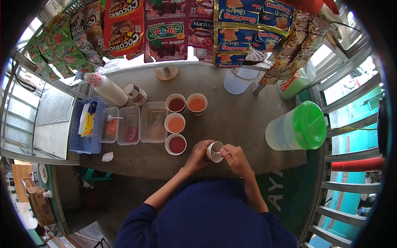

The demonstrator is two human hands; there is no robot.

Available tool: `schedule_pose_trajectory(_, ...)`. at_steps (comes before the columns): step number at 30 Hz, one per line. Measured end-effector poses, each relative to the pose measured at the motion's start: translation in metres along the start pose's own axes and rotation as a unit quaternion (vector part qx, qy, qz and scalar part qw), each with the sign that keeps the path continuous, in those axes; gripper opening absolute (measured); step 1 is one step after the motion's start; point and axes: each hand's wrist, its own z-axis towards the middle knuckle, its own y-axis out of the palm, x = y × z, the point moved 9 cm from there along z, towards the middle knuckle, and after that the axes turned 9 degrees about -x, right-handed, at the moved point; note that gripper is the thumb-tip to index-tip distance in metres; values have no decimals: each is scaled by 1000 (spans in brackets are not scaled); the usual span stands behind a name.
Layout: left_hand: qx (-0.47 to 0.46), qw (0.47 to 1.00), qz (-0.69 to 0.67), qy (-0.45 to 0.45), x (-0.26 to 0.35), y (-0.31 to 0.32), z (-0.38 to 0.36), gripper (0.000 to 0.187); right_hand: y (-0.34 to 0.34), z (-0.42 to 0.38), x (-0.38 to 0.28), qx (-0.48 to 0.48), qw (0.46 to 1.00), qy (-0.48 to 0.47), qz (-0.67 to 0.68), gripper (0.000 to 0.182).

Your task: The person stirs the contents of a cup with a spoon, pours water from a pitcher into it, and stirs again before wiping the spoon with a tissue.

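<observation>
Over the grey table (pixel 244 124) hang blue Good Day sachets (pixel 235 39), purple JasJus ones (pixel 166 41) reading "Rasa Anggur" and a narrower MariMas strip (pixel 201 33) reading "Anggur", with four paper cups (pixel 177 151) of reddish and orange liquid standing below. Near the table's front edge, just right of those, the person's left hand (pixel 199 157) curls around a fifth cup (pixel 214 146) while the right hand (pixel 236 160) pinches a thin pale utensil (pixel 216 153) dipped into it
</observation>
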Motion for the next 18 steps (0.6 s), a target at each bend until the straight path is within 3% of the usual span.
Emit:
schedule_pose_trajectory(2,-3,1000,-5,-7,0,0,0,80,2,0,5,-5,990,22,141,26)
schedule_pose_trajectory(3,-4,1000,-6,-7,1,0,0,80,2,0,5,-5,990,23,141,26)
schedule_pose_trajectory(5,-1,1000,-8,-8,1,-1,0,79,-5,0,-12,34,995,-36,-83,25)
schedule_pose_trajectory(6,0,1000,-7,-7,1,-1,1,79,-6,0,-11,34,995,-37,-82,25)
schedule_pose_trajectory(8,2,1000,3,-7,2,-2,1,78,2,1,1,-19,999,-9,40,25)
schedule_pose_trajectory(12,6,1000,0,-5,2,-1,0,78,-2,-1,-1,13,999,-8,35,25)
schedule_pose_trajectory(15,-4,1000,-9,-12,0,0,0,79,-2,-1,-8,8,998,-25,-56,25)
schedule_pose_trajectory(17,-5,1000,-4,-10,0,1,0,79,1,-1,3,-6,995,8,101,25)
schedule_pose_trajectory(18,-6,1000,-4,-10,0,1,0,79,1,-1,4,-5,995,9,101,25)
